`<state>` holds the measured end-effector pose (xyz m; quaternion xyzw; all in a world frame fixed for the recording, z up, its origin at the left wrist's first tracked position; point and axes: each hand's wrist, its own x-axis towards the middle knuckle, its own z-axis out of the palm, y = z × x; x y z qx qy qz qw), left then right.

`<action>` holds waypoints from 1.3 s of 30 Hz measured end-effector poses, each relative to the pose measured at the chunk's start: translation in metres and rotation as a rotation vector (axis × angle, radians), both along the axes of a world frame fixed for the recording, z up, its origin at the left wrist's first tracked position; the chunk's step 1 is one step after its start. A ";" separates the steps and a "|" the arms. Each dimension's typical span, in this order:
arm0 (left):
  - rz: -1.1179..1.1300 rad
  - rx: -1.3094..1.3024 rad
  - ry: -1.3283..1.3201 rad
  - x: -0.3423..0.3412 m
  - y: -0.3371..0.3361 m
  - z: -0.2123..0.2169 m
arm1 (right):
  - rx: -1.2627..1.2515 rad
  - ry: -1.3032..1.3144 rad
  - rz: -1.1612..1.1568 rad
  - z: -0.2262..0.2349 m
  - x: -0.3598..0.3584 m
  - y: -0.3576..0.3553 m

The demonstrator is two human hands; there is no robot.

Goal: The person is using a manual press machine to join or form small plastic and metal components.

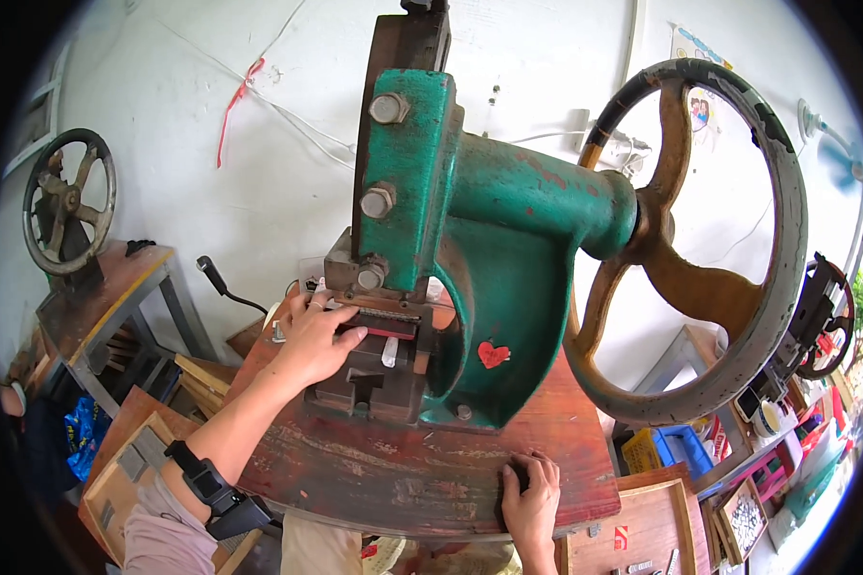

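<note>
A green hand press (408,182) with large bolts stands on a worn reddish-brown table (384,470). At its dark metal die block (374,364), my left hand (312,340) reaches in from the left. Its thumb and index finger close at the left end of a dark bar with a red edge (385,327), under the press head. Whatever they pinch is too small or hidden. Just right of the thumb a small whitish piece (390,352) shows on the block. My right hand (532,498) rests at the table's front edge, fingers loosely curled and thumb apart, with nothing visible in it.
The press's big handwheel (781,259) juts out at the right. Wooden trays (633,522) sit low at right and left, near a blue plastic crate (683,450). Another wheeled press (70,201) stands far left, and a black bent-neck lamp (211,275) rises behind the table.
</note>
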<state>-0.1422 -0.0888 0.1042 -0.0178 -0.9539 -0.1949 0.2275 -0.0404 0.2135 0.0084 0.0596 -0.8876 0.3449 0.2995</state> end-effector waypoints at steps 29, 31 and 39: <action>-0.170 1.030 0.049 -0.021 -0.015 -0.040 | -0.005 0.815 -0.357 0.261 -0.010 0.039; -0.093 1.039 0.037 -0.013 -0.005 -0.029 | 0.126 0.413 -0.188 0.351 -0.041 0.055; -0.103 1.097 0.038 -0.018 -0.007 -0.034 | 0.270 -0.023 -0.190 0.442 -0.090 0.087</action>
